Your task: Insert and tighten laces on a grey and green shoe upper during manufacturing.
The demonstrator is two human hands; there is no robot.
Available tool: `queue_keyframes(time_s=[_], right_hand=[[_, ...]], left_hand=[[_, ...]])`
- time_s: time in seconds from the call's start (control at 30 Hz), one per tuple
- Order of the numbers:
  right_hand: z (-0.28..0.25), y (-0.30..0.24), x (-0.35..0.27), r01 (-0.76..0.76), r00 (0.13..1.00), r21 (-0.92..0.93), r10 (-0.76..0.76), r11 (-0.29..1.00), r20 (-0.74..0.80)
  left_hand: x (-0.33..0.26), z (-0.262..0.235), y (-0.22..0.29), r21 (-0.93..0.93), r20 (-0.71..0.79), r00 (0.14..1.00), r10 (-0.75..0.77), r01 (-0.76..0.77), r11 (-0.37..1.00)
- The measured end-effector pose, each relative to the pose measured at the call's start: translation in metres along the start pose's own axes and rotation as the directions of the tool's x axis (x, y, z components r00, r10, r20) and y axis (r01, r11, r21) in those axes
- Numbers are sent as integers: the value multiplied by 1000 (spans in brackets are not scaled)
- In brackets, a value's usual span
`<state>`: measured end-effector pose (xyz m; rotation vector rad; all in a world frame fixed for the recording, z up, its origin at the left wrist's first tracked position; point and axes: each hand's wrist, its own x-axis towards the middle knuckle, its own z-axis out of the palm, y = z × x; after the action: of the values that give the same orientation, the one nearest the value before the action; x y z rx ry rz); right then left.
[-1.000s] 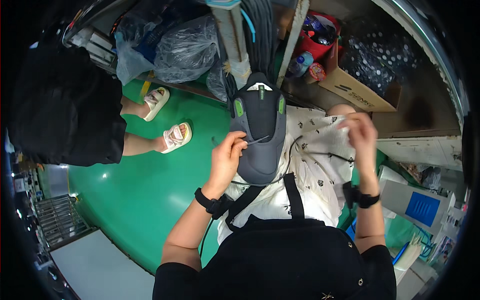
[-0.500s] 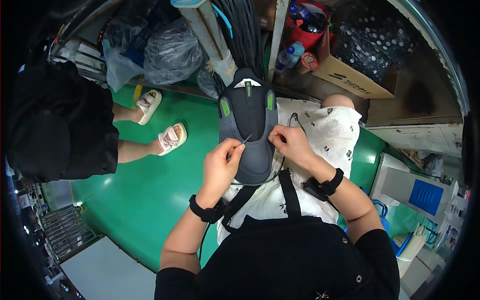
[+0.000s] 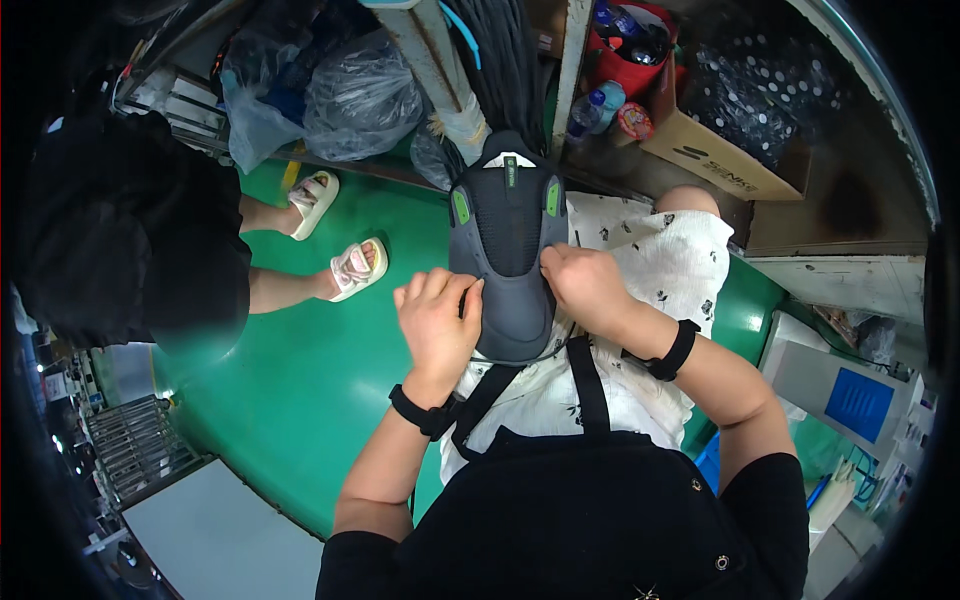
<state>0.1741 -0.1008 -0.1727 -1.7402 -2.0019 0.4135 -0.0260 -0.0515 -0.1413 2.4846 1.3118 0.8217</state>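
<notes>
A dark grey shoe (image 3: 512, 305) with green side patches rests on my lap, toe toward me. My left hand (image 3: 437, 320) is at its left edge by the front of the lacing opening; the fingers are bent and the thumb lies against the edge. My right hand (image 3: 588, 287) is closed at the opposite edge, fingertips pressed together on the eyelet row. What those fingertips pinch is hidden. A thin dark cord (image 3: 545, 355) loops around below the toe.
Beyond the shoe stand a metal post (image 3: 425, 60) and hanging black cords (image 3: 503, 80). Plastic bags (image 3: 362, 100) lie at the far left, a cardboard box (image 3: 725, 160) and bottles (image 3: 585, 115) at the far right. Another person's sandalled foot (image 3: 358, 270) is on the green floor.
My left hand has gone from pinching a lace end over the shoe's opening to its left edge. The right fingers have closed tighter at the right edge. The cord loop beside them no longer shows.
</notes>
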Motion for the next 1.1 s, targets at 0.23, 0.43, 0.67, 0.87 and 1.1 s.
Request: queue_keyframes(time_s=[0.23, 0.43, 0.67, 0.87, 1.1], right_hand=[[-2, 15, 4, 162, 986, -113, -165, 980, -12], [-44, 18, 24, 405, 864, -273, -463, 873, -197], [-40, 29, 50, 529, 813, -19, -500, 849, 297], [-48, 25, 62, 327, 876, -13, -298, 945, 378], [-49, 12, 63, 233, 893, -60, -190, 971, 408]], left_hand=[[13, 9, -4, 11, 235, 968, -90, 90, 996], [58, -24, 3, 137, 353, 829, 434, -505, 852], [81, -11, -22, -135, 618, 594, 515, -565, 814], [81, -9, -37, -130, 505, 699, 506, -517, 846], [93, -6, -45, -285, 586, 688, 428, -320, 904]])
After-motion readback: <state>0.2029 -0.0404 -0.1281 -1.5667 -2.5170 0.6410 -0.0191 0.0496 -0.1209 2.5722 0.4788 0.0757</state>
